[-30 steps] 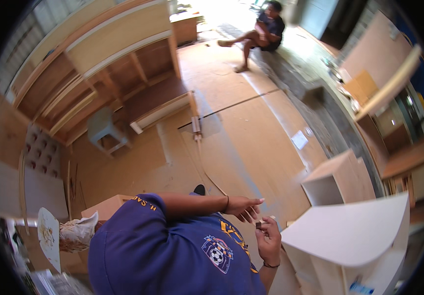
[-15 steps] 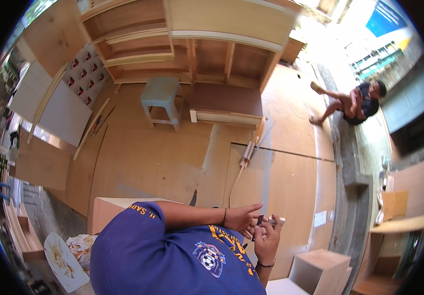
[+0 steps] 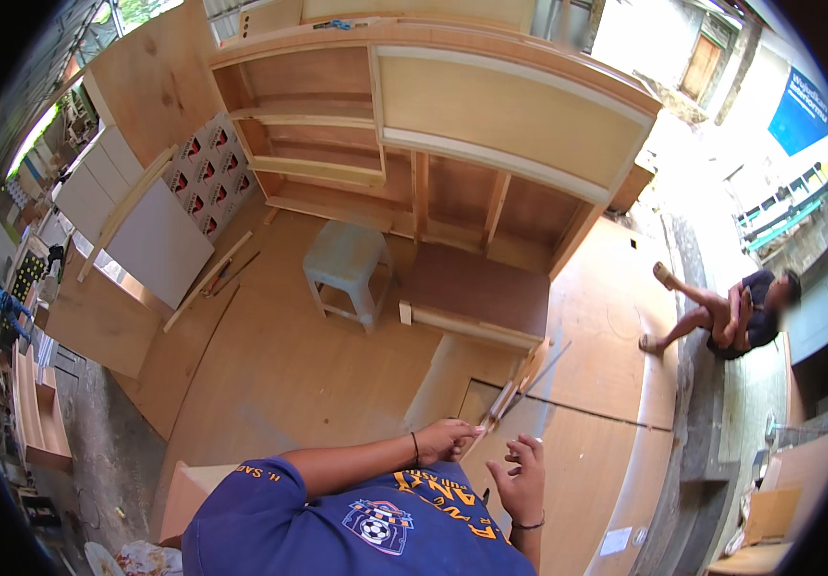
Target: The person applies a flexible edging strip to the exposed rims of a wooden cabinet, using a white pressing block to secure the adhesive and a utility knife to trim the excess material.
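Left hand [image 3: 448, 442] is curled, fingers pinched on something small and thin at the fingertips; too small to tell what it is. Right hand [image 3: 520, 475] is raised just beside it, fingers loosely spread, palm toward the left hand, holding nothing visible. Both sit over the chest of the blue shirt [image 3: 356, 523] (own torso fills the lower frame).

Just beyond the hands, a bundle of thin wood strips [image 3: 515, 389] lies on the plywood floor sheets [image 3: 308, 374], pointing up toward the cabinet. A dark line [image 3: 606, 415] runs across the sheet to the right of them.

Further out: grey plastic stool [image 3: 345, 274] stands upright in front of the big unfinished wooden cabinet [image 3: 452, 144], which lies open with shelves and dividers showing. A brown panel [image 3: 476, 293] rests against its base, right of the stool. White board [image 3: 159, 240] and loose slats [image 3: 207, 278] lean at the left.

Far right, another person [image 3: 736, 317] sits on the concrete ledge, well apart from the hands
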A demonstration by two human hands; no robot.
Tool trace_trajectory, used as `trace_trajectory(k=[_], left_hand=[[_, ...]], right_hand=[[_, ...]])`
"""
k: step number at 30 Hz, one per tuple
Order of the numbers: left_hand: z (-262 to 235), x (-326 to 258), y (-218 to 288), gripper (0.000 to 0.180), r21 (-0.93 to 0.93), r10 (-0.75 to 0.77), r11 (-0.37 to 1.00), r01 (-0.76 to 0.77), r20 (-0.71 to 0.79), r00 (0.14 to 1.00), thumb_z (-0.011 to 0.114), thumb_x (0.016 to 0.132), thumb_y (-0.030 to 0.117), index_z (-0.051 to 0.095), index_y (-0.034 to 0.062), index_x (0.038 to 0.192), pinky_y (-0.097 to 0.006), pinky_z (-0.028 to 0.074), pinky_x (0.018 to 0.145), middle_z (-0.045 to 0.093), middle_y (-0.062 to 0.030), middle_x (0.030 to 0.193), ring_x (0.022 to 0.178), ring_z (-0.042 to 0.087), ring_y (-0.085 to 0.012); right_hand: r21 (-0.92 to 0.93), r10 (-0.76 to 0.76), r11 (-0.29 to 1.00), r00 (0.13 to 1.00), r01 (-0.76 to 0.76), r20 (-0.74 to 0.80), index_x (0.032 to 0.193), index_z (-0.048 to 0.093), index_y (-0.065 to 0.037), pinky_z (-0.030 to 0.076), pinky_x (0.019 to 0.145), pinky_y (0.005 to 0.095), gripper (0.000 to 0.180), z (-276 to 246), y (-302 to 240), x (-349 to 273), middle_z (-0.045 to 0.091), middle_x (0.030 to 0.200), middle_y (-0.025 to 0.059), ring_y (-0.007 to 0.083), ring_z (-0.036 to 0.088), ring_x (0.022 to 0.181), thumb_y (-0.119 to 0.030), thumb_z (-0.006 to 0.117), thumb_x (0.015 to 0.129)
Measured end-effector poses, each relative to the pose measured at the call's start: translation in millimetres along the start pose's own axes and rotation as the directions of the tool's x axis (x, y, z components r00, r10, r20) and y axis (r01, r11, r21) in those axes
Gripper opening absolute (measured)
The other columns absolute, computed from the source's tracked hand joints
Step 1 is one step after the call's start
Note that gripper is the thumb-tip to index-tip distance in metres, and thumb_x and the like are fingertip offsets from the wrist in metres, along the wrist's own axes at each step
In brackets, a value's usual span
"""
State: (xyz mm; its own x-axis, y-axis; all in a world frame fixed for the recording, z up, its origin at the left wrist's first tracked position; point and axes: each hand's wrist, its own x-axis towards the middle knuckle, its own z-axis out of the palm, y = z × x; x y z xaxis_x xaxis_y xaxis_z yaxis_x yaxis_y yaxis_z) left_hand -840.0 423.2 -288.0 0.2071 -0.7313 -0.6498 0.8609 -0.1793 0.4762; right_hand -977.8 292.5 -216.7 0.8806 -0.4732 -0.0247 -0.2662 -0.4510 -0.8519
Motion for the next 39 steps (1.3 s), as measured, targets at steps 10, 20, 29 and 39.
trace_trajectory(k=[10,20,29,39], left_hand=[[-131.0,32.4,106.8,0.021,0.080,0.277,0.958,-0.274,-0.497,0.822,0.051,0.092,0.033,0.053,0.0123,0.088,-0.019,0.024,0.038,0.039,0.0072,0.059,0.044,0.032,-0.0026],[-218.4,83.3,216.3,0.024,-0.240,0.216,0.754,-0.611,-0.788,0.576,0.043,0.095,0.033,0.051,0.0116,0.090,-0.026,0.036,0.040,0.045,0.0009,0.061,0.045,0.043,-0.0114],[-243.9,85.3,428.4,0.025,0.108,0.581,0.613,-0.783,-0.732,0.355,0.046,0.094,0.035,0.051,0.0103,0.097,-0.022,0.033,0.039,0.044,0.0014,0.066,0.046,0.040,-0.0079],[-194.3,102.4,617.8,0.029,0.462,0.786,0.414,-0.784,-0.617,0.051,0.043,0.096,0.033,0.053,0.0060,0.096,-0.019,0.029,0.039,0.041,0.0007,0.063,0.046,0.038,-0.0068]], right_hand=[[0.027,-0.129,0.992,0.983,0.127,0.133,0.097,0.057,0.001,0.039,0.048,0.0215,0.025,-17.4,-11.8,203.7,0.058,0.087,0.0084,0.0054,0.047,0.054,0.001,0.066,0.073],[0.439,-0.048,0.897,0.975,-0.054,0.217,0.110,0.054,0.002,0.046,0.063,0.0216,0.030,48.2,-71.6,392.8,0.063,0.091,0.0061,0.0083,0.058,0.070,-0.008,0.062,0.083],[0.836,0.006,0.541,0.995,-0.089,0.102,0.116,0.050,-0.004,0.044,0.077,0.0226,0.026,23.9,-102.2,500.9,0.057,0.117,0.0092,0.0125,0.055,0.089,-0.017,0.044,0.094],[0.999,0.082,-0.017,0.996,-0.032,0.033,0.117,0.049,-0.013,0.048,0.074,0.0365,0.024,-6.8,-91.8,615.0,0.055,0.121,0.0118,0.0202,0.058,0.091,-0.021,0.043,0.095]])
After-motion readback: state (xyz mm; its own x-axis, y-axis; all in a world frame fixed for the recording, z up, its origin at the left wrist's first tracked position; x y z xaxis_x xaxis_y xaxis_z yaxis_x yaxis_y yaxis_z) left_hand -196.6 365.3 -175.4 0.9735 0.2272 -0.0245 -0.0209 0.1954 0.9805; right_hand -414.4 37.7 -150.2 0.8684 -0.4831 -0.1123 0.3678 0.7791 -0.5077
